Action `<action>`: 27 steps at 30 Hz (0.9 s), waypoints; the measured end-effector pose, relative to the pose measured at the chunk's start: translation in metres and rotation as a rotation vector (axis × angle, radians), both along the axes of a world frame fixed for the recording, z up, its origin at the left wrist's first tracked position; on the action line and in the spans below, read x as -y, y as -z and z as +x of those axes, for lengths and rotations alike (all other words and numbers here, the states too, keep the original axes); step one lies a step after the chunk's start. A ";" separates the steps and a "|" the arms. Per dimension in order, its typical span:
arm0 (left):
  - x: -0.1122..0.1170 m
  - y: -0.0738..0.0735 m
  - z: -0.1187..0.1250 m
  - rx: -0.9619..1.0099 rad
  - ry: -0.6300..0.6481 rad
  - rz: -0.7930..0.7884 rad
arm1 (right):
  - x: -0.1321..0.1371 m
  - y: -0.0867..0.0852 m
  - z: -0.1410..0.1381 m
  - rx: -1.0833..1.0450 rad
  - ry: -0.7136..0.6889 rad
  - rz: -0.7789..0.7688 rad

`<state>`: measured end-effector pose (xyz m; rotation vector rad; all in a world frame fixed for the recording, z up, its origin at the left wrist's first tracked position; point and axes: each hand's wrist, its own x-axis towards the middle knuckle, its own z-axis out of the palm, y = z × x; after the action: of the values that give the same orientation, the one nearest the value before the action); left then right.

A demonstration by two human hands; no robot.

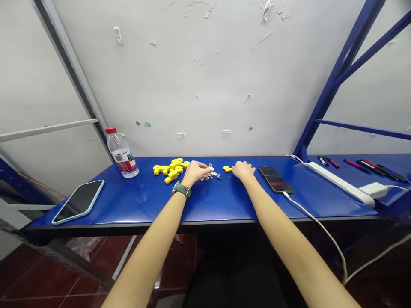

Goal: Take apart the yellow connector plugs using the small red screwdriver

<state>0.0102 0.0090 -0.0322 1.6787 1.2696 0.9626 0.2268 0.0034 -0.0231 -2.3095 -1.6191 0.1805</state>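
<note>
My left hand point(196, 171), with a watch point(181, 189) on its wrist, is over a small scatter of parts point(215, 174) in white, blue and other colours. Its thumb and fingers are pinched together at a small white piece point(212, 169). My right hand point(244, 170) rests palm down with curled fingers. A small yellow plastic piece point(227, 169) sticks out to the left from its thumb side; the fingers' grip on it is partly hidden. Left of my left hand lies a pile of yellow plastic pieces point(173, 170), too small to identify.
A water bottle point(123, 155) and a light-framed phone point(78, 202) are at the left of the blue table point(218, 209). On the right lie a dark phone point(272, 179) on a white cable point(316, 220), a power strip point(340, 183) and several pens point(372, 168). A wall closes the back.
</note>
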 end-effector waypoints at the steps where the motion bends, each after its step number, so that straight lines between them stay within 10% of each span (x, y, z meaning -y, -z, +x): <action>1: 0.001 -0.001 0.000 0.025 0.007 -0.015 | 0.000 -0.001 -0.001 0.009 -0.008 0.046; 8: -0.006 0.005 -0.004 0.035 -0.030 -0.002 | -0.006 0.010 -0.021 -0.317 -0.935 0.419; 27: 0.013 -0.012 0.012 -0.204 -0.157 0.211 | 0.011 0.010 -0.055 -0.085 -0.773 0.549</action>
<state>0.0220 -0.0045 -0.0203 1.9009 1.4950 1.0705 0.1715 -0.0074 -0.0333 -1.1976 -2.1042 -0.0050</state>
